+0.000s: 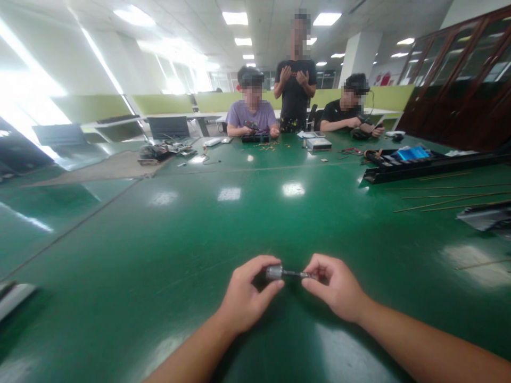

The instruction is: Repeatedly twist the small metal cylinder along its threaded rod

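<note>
My left hand (255,287) pinches a small silver cylinder (274,273) between thumb and fingers, low in the view. It resembles a small motor, but its exact kind does not show. A thin dark stem or lead (294,274) runs from its right end across to my right hand (329,284). There the thumb and fingertips close around the stem's far end, which looks dark and patterned. Both hands are just above the green tabletop (247,229), the piece lying level between them.
Thin rods (451,197) and a long black tray (423,167) with a blue item lie to the right. A pile of parts (163,151) sits far left. Across the table, two people sit handling items; another person (297,80) stands with hands raised.
</note>
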{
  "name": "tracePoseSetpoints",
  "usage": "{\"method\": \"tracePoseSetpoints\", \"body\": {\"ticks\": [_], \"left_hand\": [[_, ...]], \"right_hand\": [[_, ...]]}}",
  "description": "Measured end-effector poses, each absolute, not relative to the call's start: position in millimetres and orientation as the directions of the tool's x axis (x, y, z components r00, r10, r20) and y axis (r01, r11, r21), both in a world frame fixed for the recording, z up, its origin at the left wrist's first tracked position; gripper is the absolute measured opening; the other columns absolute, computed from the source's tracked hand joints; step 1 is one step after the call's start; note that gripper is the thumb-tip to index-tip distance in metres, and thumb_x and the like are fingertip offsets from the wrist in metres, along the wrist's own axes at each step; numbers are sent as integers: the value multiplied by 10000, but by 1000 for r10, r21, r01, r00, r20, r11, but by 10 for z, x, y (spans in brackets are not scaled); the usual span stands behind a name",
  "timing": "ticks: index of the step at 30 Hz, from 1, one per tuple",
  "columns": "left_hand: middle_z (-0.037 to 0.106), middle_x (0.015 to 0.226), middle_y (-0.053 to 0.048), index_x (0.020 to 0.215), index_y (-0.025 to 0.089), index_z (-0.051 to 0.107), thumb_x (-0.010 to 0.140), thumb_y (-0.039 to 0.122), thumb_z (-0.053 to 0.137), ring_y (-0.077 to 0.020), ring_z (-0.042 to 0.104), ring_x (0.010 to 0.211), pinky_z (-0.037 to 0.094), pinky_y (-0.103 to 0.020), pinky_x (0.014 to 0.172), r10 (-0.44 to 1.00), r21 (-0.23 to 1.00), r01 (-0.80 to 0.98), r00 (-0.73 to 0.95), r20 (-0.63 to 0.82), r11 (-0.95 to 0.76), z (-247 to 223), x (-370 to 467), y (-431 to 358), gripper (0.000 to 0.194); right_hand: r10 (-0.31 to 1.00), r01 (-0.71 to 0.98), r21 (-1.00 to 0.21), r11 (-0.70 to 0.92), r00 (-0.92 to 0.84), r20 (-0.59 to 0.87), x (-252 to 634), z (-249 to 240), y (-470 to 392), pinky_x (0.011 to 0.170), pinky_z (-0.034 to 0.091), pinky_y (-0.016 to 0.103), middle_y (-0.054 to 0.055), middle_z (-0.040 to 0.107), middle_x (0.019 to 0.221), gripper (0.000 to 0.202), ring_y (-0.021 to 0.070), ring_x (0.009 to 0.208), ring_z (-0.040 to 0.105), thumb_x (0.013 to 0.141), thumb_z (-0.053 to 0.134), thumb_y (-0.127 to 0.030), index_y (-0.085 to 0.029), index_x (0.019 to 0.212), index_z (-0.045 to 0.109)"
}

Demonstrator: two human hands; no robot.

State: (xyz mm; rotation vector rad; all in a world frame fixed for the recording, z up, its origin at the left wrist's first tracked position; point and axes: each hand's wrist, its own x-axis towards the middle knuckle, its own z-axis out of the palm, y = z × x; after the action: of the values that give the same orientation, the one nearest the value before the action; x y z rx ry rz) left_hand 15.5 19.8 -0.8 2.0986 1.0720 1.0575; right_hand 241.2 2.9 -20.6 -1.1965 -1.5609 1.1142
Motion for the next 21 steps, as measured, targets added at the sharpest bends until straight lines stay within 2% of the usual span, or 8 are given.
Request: {"method": "tracePoseSetpoints", "body": {"ticks": [21], "left_hand": [[703,1025,-52,1058,207,671,823,291,694,-207,647,941,492,-325,865,855,768,394,351,382,-505,0,137,210,251]], "right_hand": [[979,201,-971,131,-180,95,2421,-202,30,561,362,238,-26,538,637,129,119,578,472,774,664,-265,-171,751,577]]}}
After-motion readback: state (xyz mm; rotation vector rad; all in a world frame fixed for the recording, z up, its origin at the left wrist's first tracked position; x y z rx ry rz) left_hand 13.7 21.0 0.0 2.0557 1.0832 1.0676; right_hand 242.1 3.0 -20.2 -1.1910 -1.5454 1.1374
